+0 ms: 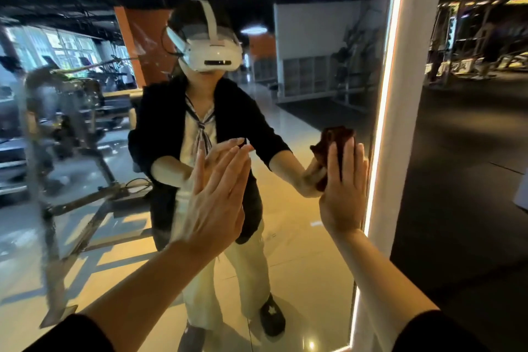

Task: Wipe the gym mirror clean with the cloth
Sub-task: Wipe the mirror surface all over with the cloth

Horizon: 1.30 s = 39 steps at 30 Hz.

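The tall gym mirror [314, 251] fills most of the view, its lit right edge [380, 151] running top to bottom. My right hand [344, 188] lies flat with straight fingers, pressing a dark brown cloth [335, 137] against the glass close to that lit edge. The cloth sticks out above my fingertips. My left hand [220, 197] is flat on the glass near the middle, fingers straight and together, holding nothing. The mirror reflects a person in a white headset and black jacket with both palms meeting mine.
A white frame post [400, 123] borders the mirror on the right; beyond it lies dark gym floor with machines [471, 46]. Reflected weight equipment [71, 128] and glossy floor tiles show on the left of the glass.
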Tool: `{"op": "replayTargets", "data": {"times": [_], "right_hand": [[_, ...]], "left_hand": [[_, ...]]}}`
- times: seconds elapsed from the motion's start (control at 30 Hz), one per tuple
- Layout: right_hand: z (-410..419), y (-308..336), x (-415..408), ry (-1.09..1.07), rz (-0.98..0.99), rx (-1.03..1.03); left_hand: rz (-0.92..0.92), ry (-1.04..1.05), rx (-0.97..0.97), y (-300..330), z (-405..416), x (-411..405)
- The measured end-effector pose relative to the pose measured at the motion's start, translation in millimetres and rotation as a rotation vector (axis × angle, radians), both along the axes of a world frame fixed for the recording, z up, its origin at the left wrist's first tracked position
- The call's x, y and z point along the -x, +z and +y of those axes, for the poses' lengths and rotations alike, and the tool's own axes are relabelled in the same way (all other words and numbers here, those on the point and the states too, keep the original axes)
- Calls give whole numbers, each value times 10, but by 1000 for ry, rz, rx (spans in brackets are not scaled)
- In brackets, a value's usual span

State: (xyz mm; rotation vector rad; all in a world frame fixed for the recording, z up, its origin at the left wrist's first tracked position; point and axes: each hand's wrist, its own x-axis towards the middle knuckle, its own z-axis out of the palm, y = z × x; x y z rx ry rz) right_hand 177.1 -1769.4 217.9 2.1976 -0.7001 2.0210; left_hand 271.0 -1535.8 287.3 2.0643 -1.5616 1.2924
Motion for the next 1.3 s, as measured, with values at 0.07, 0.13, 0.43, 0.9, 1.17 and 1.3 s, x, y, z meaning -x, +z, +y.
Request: {"op": "replayTargets", "data": {"times": [0.07,0.13,0.43,0.9,1.17,1.3], "right_hand": [[-64,28,29,-50,-66,-116],[-27,118,-13,-39,-181,-314],[1054,888,-623,321,-33,65],[1900,1701,-1086,265,30,187],[1406,1937,-850,146,-151,3],[1743,2146,-1028,167,-236,-175]], "left_hand": [[-9,0,-18,40,-56,38],[-19,-4,-24,88,-74,40],[-57,32,134,502,189,-216],[-123,151,286,1319,1033,-740],[-137,226,148,1363,1152,-813],[-197,246,149,1383,1161,-810]]}}
